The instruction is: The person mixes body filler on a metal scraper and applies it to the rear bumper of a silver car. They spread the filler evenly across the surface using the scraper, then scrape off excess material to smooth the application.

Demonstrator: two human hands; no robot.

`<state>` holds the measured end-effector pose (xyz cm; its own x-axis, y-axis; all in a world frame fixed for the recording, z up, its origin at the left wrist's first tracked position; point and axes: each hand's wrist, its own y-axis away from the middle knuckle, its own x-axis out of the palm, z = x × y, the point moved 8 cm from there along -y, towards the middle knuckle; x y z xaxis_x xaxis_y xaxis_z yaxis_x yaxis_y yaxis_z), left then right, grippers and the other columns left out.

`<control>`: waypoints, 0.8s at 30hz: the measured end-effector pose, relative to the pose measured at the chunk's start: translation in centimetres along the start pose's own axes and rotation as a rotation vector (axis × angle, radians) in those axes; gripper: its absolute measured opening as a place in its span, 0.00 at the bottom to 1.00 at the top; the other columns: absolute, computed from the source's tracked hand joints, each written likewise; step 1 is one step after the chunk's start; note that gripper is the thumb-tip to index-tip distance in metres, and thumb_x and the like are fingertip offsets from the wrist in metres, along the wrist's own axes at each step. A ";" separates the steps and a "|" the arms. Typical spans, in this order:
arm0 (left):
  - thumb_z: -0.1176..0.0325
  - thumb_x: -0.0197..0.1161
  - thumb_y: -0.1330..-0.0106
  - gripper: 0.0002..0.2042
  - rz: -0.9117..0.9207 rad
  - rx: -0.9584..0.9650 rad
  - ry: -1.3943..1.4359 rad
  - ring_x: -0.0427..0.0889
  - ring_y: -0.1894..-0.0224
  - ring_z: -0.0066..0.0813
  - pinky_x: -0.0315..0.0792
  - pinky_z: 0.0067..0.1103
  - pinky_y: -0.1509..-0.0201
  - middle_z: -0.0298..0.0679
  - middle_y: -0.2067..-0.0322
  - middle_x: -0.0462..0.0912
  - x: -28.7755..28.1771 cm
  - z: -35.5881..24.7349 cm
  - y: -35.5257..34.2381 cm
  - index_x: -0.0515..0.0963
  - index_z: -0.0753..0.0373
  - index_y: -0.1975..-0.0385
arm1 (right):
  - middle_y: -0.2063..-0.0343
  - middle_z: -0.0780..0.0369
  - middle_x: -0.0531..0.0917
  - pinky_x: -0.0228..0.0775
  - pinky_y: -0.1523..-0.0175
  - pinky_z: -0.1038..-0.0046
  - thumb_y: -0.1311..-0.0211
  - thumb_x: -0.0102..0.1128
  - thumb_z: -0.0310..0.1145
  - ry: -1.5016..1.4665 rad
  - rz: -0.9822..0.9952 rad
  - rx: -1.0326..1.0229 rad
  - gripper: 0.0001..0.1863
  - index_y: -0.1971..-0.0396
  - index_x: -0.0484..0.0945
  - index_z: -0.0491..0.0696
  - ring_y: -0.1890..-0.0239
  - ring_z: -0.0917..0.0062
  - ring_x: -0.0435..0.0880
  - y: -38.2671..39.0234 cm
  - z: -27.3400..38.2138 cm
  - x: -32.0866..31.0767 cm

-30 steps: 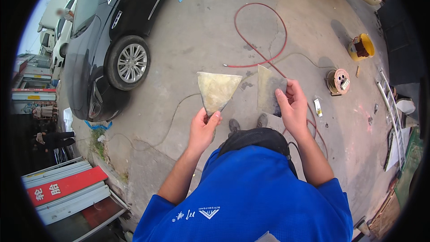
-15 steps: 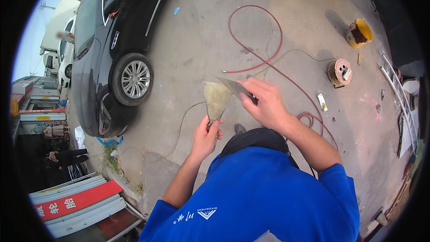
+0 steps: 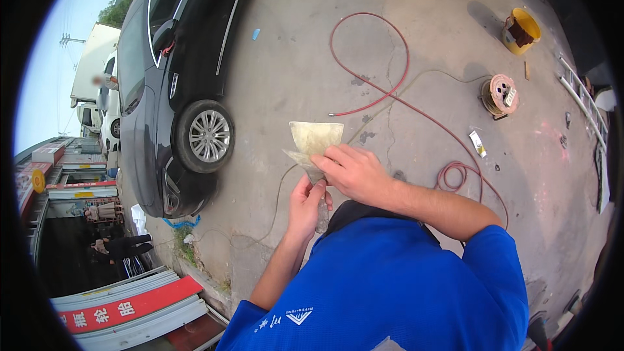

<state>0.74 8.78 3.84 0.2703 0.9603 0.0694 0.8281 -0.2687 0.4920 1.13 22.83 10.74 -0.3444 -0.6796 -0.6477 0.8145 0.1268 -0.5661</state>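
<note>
A putty knife (image 3: pixel 317 134) with a wide blade coated in pale yellowish paste points away from me. My left hand (image 3: pixel 305 209) is closed round its handle, whose end shows below the fingers. My right hand (image 3: pixel 356 173) pinches a thin flat scraper (image 3: pixel 299 157), also smeared with the pale paste. The scraper lies across the lower part of the knife's blade and hides some of it. My two hands are close together in front of my waist.
A dark car (image 3: pixel 166 91) stands at the left. A red hose (image 3: pixel 437 120) loops over the concrete, with a cable reel (image 3: pixel 502 95), a yellow bucket (image 3: pixel 522 31) and a ladder (image 3: pixel 578 94) at the right. People and shopfronts are in the left background.
My right hand has moved left and down, bringing the scraper from the top of the knife's blade to its lower part. The blade's coated face has turned more toward me.
</note>
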 end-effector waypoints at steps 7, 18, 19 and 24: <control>0.72 0.52 0.33 0.09 0.029 0.103 -0.094 0.72 0.79 0.18 0.70 0.18 0.77 0.40 0.66 0.79 0.8 -1.6 0.5 0.71 0.66 0.56 | 0.71 0.55 0.77 0.69 0.68 0.62 0.40 0.54 0.33 -0.326 -0.105 0.495 0.13 0.58 0.73 0.43 0.71 0.60 0.78 0.5 -8.4 -4.6; 0.72 0.56 0.34 0.05 0.073 -0.016 -0.231 0.67 0.86 0.15 0.64 0.16 0.84 0.31 0.82 0.71 2.8 -1.5 0.9 0.68 0.65 0.66 | 0.80 0.53 0.75 0.65 0.71 0.67 0.42 0.53 0.31 -0.734 0.009 0.640 0.11 0.66 0.71 0.38 0.78 0.67 0.73 1.4 -8.6 -2.6; 0.72 0.56 0.34 0.05 0.074 -0.010 -0.231 0.67 0.86 0.15 0.64 0.16 0.84 0.31 0.83 0.71 3.1 -1.6 0.6 0.68 0.65 0.65 | 0.80 0.54 0.74 0.65 0.71 0.67 0.42 0.53 0.31 -0.711 -0.005 0.651 0.10 0.66 0.71 0.38 0.79 0.69 0.73 1.3 -9.5 -3.2; 0.74 0.55 0.36 0.05 0.082 -0.016 -0.225 0.67 0.86 0.15 0.64 0.16 0.84 0.31 0.83 0.69 3.4 -2.0 0.4 0.67 0.65 0.65 | 0.80 0.53 0.75 0.66 0.70 0.66 0.42 0.52 0.31 -0.704 0.050 0.542 0.11 0.65 0.71 0.38 0.77 0.68 0.75 0.5 -7.9 -2.1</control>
<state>1.01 12.11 6.03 0.4405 0.8938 -0.0845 0.7913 -0.3422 0.5067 -1.43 30.04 7.77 -0.0814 -0.9916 -0.1007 0.9913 -0.0701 -0.1110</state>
